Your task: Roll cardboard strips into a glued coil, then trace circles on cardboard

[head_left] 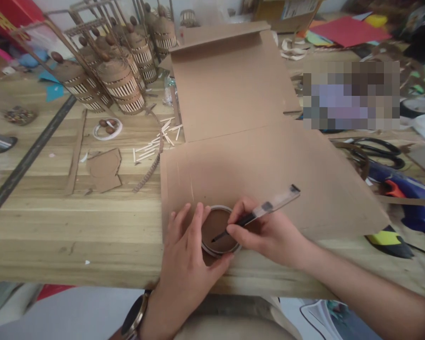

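The wooden worktop (pixel 74 226) fills the frame, and a large flat cardboard sheet (pixel 269 174) lies across its centre. At lower centre a round ring (pixel 219 231) rests on the cardboard. The left hand (pixel 187 250) presses flat on the ring's left edge, fingers spread. The right hand (pixel 265 231) is closed around a pen (pixel 258 215), its tip inside the ring. It seems the circle is being traced; the next stroke likely needs the ring kept steady.
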A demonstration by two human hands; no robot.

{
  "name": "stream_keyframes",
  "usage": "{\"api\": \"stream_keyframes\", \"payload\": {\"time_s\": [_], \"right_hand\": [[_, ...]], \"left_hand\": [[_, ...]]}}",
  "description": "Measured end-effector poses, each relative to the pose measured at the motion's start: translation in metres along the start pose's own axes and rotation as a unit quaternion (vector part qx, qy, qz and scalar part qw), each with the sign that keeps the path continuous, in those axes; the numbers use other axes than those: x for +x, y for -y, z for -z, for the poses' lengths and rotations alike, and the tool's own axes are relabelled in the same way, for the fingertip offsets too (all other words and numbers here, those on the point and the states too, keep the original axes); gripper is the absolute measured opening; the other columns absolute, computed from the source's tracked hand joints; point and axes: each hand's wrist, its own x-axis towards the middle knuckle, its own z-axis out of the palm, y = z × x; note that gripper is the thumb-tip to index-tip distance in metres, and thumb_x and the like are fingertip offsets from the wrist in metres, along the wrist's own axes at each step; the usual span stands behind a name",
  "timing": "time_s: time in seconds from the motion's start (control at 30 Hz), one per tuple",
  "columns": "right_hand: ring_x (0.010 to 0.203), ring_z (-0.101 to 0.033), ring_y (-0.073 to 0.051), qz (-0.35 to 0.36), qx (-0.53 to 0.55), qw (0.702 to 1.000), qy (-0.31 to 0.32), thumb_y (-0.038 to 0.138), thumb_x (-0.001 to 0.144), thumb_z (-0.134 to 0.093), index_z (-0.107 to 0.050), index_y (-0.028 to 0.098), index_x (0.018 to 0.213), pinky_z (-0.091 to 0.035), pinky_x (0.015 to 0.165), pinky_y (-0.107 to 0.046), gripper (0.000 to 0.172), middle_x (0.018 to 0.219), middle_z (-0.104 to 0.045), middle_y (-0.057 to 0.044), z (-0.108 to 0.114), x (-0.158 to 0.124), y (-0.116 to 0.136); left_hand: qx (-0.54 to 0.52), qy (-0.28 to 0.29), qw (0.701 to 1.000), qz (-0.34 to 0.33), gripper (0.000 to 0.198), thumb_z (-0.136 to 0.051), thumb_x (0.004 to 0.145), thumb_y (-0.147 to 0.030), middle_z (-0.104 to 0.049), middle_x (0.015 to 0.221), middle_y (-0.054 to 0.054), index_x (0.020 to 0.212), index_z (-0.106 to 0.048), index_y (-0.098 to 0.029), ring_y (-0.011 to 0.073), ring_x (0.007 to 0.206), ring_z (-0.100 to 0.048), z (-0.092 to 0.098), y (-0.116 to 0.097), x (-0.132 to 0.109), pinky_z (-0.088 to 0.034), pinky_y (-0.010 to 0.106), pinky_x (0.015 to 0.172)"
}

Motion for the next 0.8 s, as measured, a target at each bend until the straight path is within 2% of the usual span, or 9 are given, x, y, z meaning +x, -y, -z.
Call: {"api": "stream_keyframes", "payload": {"time_s": [0.2, 0.37, 0.57, 0.67, 0.8], "right_hand": [[0.064, -0.057, -0.013, 0.070, -0.094, 0.993, -0.005, 0.022, 0.084, -0.059, -0.055, 0.022, 0.076, -0.045, 0.058, -0.025, 0.009, 0.068, -0.059, 0.002, -0.0024, -0.0001, -0.0041], [0.069, -0.057, -0.013, 0.117, -0.123, 0.985, 0.021, 0.019, 0.086, -0.058, -0.056, 0.022, 0.077, -0.045, 0.071, -0.029, 0.009, 0.070, -0.061, 0.002, 0.0004, 0.0023, -0.0035], [0.064, -0.051, -0.013, 0.075, -0.134, 0.988, 0.030, 0.019, 0.085, -0.056, -0.051, 0.022, 0.074, -0.040, 0.058, -0.026, 0.013, 0.068, -0.054, 0.002, 0.0049, -0.0001, -0.0012], [0.067, -0.052, -0.014, 0.087, -0.136, 0.987, 0.022, 0.021, 0.087, -0.055, -0.053, 0.022, 0.077, -0.041, 0.062, -0.027, 0.011, 0.070, -0.055, 0.002, 0.0037, 0.0011, -0.0013], [0.070, -0.054, -0.014, 0.120, -0.145, 0.981, 0.049, 0.019, 0.088, -0.055, -0.053, 0.022, 0.079, -0.041, 0.069, -0.029, 0.010, 0.072, -0.058, 0.002, 0.0035, 0.0038, -0.0007]], "left_hand": [[0.019, -0.002, 1.000, -0.005, 0.093, -0.071, 0.085, -0.035, -0.065, 0.135, 0.013, 0.157, -0.014, -0.020, 0.0383, 0.136, -0.043, 0.0002, -0.0014, -0.0005, -0.032, 0.065, 0.114], [0.035, -0.006, 0.999, -0.012, 0.084, -0.068, 0.087, -0.035, -0.063, 0.137, 0.014, 0.154, -0.022, -0.016, 0.0379, 0.135, -0.044, 0.0009, -0.0019, -0.0011, -0.034, 0.063, 0.113], [0.032, 0.000, 0.999, -0.006, 0.089, -0.069, 0.086, -0.037, -0.066, 0.135, 0.010, 0.156, -0.018, -0.017, 0.0374, 0.136, -0.043, 0.0021, -0.0034, -0.0012, -0.031, 0.063, 0.115], [0.033, 0.003, 0.999, -0.007, 0.086, -0.068, 0.087, -0.036, -0.065, 0.136, 0.010, 0.155, -0.019, -0.017, 0.0375, 0.136, -0.043, 0.0024, -0.0034, -0.0012, -0.031, 0.063, 0.115], [0.029, 0.004, 1.000, -0.006, 0.080, -0.067, 0.088, -0.035, -0.064, 0.137, 0.012, 0.153, -0.024, -0.015, 0.0372, 0.136, -0.042, 0.0021, -0.0030, -0.0008, -0.034, 0.062, 0.113]]}}
